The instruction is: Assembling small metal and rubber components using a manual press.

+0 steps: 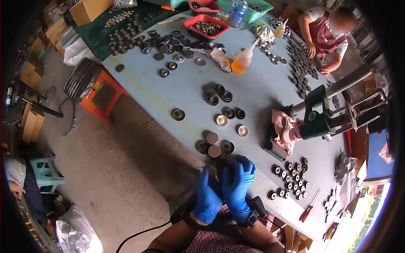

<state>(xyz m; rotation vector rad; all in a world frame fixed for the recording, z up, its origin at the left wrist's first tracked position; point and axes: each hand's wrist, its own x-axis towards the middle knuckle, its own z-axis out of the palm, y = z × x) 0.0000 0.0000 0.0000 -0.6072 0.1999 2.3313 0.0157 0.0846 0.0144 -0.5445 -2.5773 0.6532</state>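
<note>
Both gloved hands (pixel 223 187) closed together on a round metal part (pixel 211 169) — at fingertips, table edge.

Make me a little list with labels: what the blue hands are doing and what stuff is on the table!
left hand: blue glove, fingers on a small round metal part
right hand: blue glove, pressed close beside the left hand
nearest things: round metal caps just beyond the hands
table: pale blue, scattered with round metal parts
press tool: green, right side
bottle: orange liquid
other person: far end, sorting parts
</note>
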